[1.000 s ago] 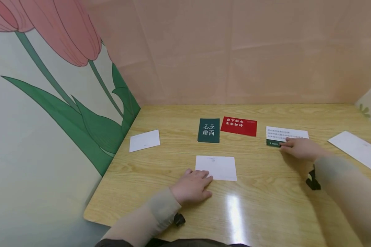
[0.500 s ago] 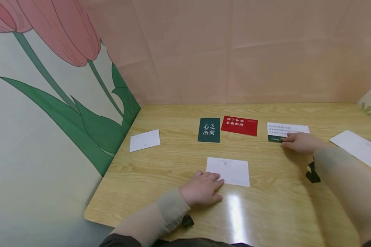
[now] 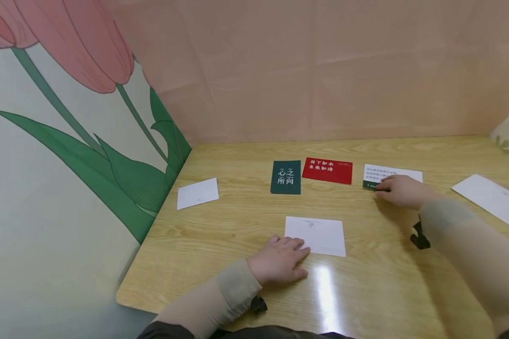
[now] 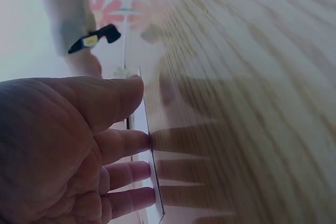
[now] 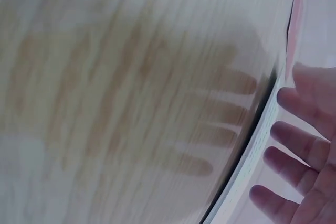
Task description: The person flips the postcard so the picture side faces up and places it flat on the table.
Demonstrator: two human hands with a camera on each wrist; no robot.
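Note:
In the head view, my left hand [image 3: 278, 260] rests with spread, fairly straight fingers on the near left corner of a white card [image 3: 320, 238] lying flat on the table. The left wrist view shows those fingertips [image 4: 140, 170] at the card's edge. Farther back on the right, my right hand [image 3: 407, 192] lies over the near right part of a white card with a green strip [image 3: 371, 173], hiding some of its print. In the right wrist view, its fingers [image 5: 289, 132] are extended and spread above that card's edge.
A dark green card [image 3: 286, 183] and a red card [image 3: 328, 171], both with white lettering, lie toward the back of the wooden table [image 3: 220, 263]. One small white card [image 3: 198, 193] is at the left; a longer white one [image 3: 489, 200] lies far right. A pink backdrop [image 3: 254, 70] stands behind.
My left hand has slid the white card to the right. The green-striped card has shifted slightly toward the back under my right hand. Other cards stay in place.

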